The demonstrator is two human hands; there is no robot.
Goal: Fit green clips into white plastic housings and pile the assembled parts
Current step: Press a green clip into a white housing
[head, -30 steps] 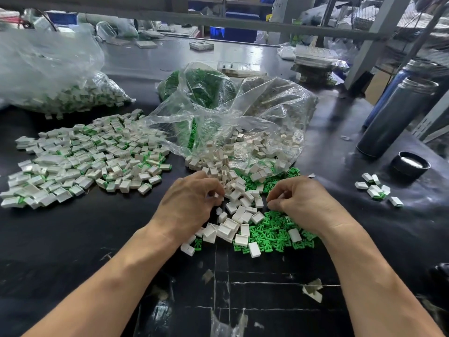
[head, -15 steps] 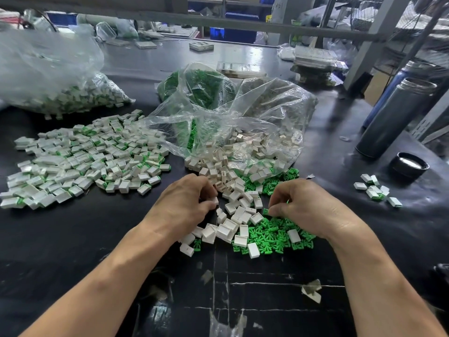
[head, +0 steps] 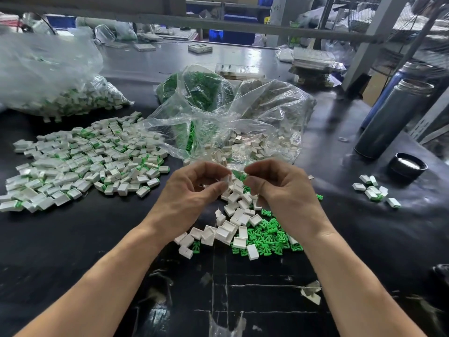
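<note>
I see the left hand (head: 192, 190) pinching a white housing (head: 226, 179), the right hand (head: 279, 186) pinching a green clip (head: 243, 176) just right of it, fingers nearly touching.

**Plastic on a dark sheen**

White housings (head: 228, 233) and green clips (head: 269, 235) look like smooth moulded plastic; the bags (head: 243, 113) are thin, crinkled clear film (glossy in places). The black tabletop (head: 73, 239) shines faintly; the flask (head: 393, 117) is brushed metal.

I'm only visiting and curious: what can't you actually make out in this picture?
- Head view: what the right hand pinches; its fingers cover all but a green edge.
- The white housing in the left hand's grip: motion-blurred.
- The far bag of parts: cut off by the left edge.
</note>
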